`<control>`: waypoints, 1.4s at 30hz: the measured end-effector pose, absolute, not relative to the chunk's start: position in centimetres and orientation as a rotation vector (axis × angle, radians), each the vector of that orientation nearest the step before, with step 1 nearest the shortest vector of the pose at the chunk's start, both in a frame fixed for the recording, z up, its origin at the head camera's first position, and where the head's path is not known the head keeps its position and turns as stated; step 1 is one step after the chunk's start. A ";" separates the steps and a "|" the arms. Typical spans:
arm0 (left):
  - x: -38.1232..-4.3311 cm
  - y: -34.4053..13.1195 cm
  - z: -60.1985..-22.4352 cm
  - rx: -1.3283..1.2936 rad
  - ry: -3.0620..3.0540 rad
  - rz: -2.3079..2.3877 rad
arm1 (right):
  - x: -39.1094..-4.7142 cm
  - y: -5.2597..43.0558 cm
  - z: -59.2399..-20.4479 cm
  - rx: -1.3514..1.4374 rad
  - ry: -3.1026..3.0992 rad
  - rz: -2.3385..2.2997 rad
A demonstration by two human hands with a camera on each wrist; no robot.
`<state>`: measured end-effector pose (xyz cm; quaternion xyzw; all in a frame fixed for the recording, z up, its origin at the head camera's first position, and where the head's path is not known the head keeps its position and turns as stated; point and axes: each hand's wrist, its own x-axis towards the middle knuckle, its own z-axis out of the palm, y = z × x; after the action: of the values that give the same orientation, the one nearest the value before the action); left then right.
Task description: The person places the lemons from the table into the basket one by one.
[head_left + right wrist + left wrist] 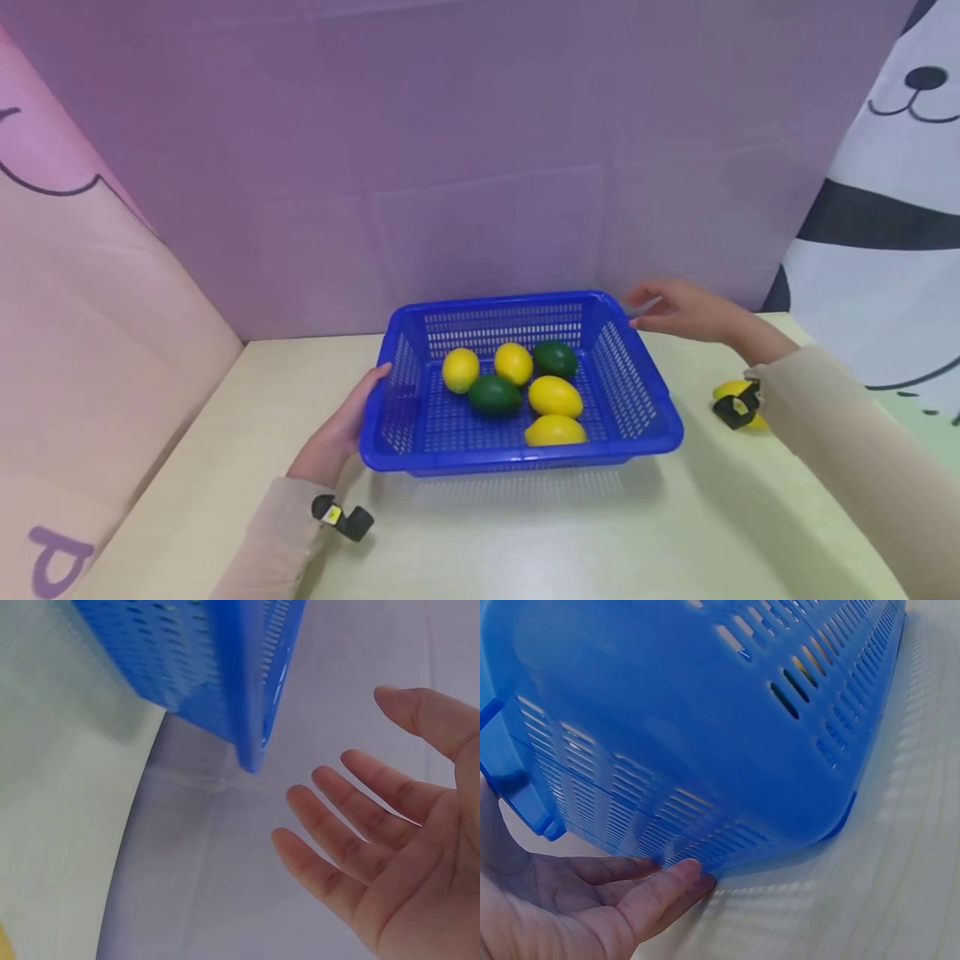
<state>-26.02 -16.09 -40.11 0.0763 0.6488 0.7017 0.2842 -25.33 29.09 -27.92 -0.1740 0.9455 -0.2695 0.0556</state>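
Note:
A blue plastic basket (517,460) with slotted walls is at the middle of the table. Inside lie several yellow lemons (555,397) and two dark green fruits (495,396) that look like avocados. My left hand (348,421) grips the basket's left side, its thumb over the rim; in the left wrist view its fingers (656,892) rest against the outer wall. Beyond the basket's back right corner, my right hand (686,310) hovers with fingers spread and holds nothing. The right wrist view shows a gap between that hand (397,855) and the basket (187,667).
Another lemon (731,389) lies on the table to the right, partly hidden by the right wrist's camera and sleeve. The pale table (517,542) meets a purple cloth backdrop (480,167) right behind the basket. Printed cloths hang on the left and right sides.

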 end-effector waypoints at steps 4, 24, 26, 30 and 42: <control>-26.0 -16.0 -40.1 0.194 1.737 1.883 | -24.9 29.8 -28.5 -0.544 2.898 -0.821; -26.1 -16.1 -40.2 0.215 1.731 1.883 | -23.5 33.6 -31.3 -0.396 2.931 -0.788; -26.0 -16.2 -40.2 0.212 1.732 1.882 | -23.5 33.8 -31.6 -0.392 2.928 -0.774; -26.0 -16.3 -40.3 0.219 1.729 1.876 | -23.2 34.5 -32.2 -0.354 2.921 -0.732; -26.1 -16.1 -40.2 0.210 1.730 1.882 | -22.5 37.1 -33.2 -0.291 2.913 -0.681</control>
<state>-26.12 -16.09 -40.15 0.0785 0.6466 0.7035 0.2843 -22.50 37.06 -33.23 -0.0965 0.9670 -0.2260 0.0678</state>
